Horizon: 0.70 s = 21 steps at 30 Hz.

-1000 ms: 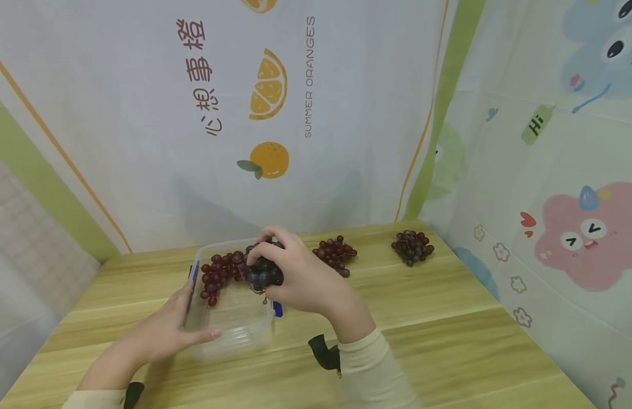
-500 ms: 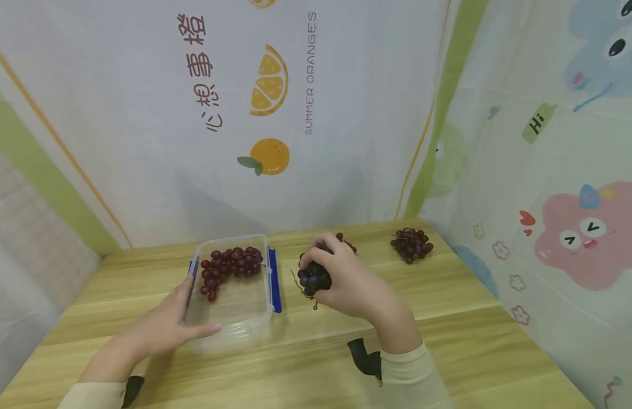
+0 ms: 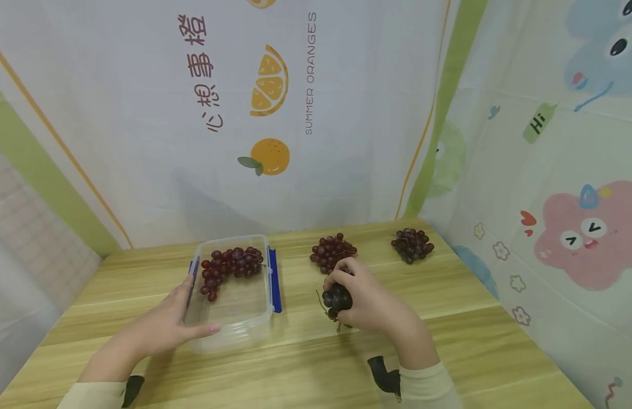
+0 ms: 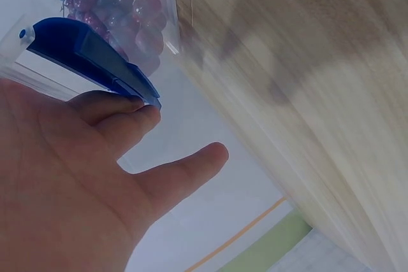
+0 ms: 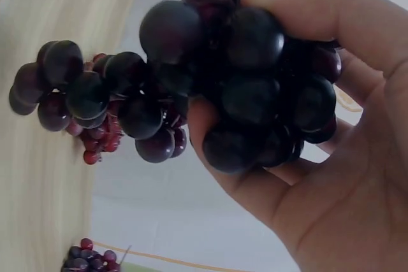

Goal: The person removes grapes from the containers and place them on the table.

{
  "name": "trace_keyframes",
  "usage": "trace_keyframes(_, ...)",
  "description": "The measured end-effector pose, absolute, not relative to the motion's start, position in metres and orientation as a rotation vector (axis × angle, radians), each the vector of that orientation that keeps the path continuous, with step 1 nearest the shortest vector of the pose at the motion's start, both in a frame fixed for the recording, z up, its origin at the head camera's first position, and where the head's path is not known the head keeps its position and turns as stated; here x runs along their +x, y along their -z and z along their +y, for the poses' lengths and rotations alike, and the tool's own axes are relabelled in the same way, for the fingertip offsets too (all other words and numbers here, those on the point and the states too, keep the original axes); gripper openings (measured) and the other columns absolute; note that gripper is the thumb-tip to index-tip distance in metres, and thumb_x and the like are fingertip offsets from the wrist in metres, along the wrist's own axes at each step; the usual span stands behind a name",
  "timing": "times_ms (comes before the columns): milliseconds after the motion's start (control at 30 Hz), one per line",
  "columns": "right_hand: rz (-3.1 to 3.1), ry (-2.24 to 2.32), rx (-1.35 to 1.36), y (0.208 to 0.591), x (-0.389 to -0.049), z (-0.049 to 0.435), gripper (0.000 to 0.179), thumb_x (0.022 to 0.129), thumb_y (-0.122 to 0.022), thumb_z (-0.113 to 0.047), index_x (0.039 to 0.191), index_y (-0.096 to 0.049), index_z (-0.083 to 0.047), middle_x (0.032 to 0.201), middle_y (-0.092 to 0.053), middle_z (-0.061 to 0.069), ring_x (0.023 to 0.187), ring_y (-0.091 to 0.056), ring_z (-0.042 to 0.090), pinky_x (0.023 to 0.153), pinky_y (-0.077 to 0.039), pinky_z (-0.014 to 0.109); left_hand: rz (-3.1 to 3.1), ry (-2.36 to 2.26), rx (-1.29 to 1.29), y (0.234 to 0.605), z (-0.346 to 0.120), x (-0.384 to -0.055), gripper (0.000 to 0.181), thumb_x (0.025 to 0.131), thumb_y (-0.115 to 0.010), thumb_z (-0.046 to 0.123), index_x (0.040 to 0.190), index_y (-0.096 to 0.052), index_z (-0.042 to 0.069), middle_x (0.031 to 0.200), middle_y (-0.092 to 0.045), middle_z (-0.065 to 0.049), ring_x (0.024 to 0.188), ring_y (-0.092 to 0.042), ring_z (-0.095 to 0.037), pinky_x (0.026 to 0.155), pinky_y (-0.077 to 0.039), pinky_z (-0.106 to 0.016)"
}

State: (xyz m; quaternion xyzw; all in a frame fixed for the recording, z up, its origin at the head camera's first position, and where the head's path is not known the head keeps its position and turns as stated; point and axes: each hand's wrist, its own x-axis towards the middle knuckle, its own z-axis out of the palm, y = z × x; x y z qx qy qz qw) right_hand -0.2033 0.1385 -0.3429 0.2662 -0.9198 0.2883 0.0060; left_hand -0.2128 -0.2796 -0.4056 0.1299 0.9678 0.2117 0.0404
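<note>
Right grip [image 3: 369, 301] curled round a dark grape bunch [image 3: 338, 298], thumb and fingers closed on it, part of the bunch hanging free; it's off the right side of the see-through container [image 3: 239, 332]. Can't tell if its lowest grapes touch the surface [image 3: 295, 369]. Left grip [image 3: 159, 326] spread, fingers straight along the container's left wall, thumb at its near edge. Red grape bunch [image 3: 231, 264] inside the container, toward its far side. Blue flap [image 3: 276, 281] sticks out from the container's right side, between container and dark bunch. Second red bunch [image 3: 331, 253] right of container, near edge partly hidden by right grip. Another bunch [image 3: 413, 245] farther right of container. Orange-printed sheet [image 3: 356, 113] hangs behind container.
</note>
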Motion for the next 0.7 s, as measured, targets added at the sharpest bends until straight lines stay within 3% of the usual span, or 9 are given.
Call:
trace_keyframes(333, -3.020, -1.016, 0.701, 0.364, -0.212, 0.145, 0.046, 0.082, -0.080, 0.005, 0.121, -0.067, -0.016, 0.128, -0.048, 0.007, 0.111, -0.055, 0.027, 0.081, -0.051, 0.039, 2.954, -0.669, 0.392, 0.403, -0.278, -0.211, 0.134, 0.090, -0.075, 0.064, 0.164, 0.005, -0.015, 0.164, -0.012, -0.051, 0.149, -0.020, -0.071, 0.115, -0.031, -0.082)
trace_keyframes(533, -3.092, -0.887, 0.617, 0.381, -0.218, 0.149, 0.048, 0.081, -0.081, 0.005, 0.123, -0.069, -0.014, 0.133, -0.053, 0.009, 0.114, -0.057, 0.028, 0.087, -0.053, 0.046, 2.956, -0.684, 0.406, 0.404, -0.278, -0.211, 0.134, 0.090, -0.076, 0.064, 0.163, 0.004, -0.016, 0.165, -0.012, -0.050, 0.150, -0.020, -0.071, 0.116, -0.031, -0.081)
trace_keyframes(700, -3.125, -0.827, 0.587, 0.392, -0.224, 0.150, 0.046, 0.080, -0.081, 0.005, 0.117, -0.071, -0.020, 0.133, -0.054, 0.007, 0.117, -0.052, 0.031, 0.086, -0.051, 0.048, 2.949, -0.678, 0.389, 0.404, -0.278, -0.211, 0.135, 0.090, -0.075, 0.064, 0.164, 0.005, -0.015, 0.165, -0.011, -0.050, 0.150, -0.020, -0.071, 0.115, -0.032, -0.081)
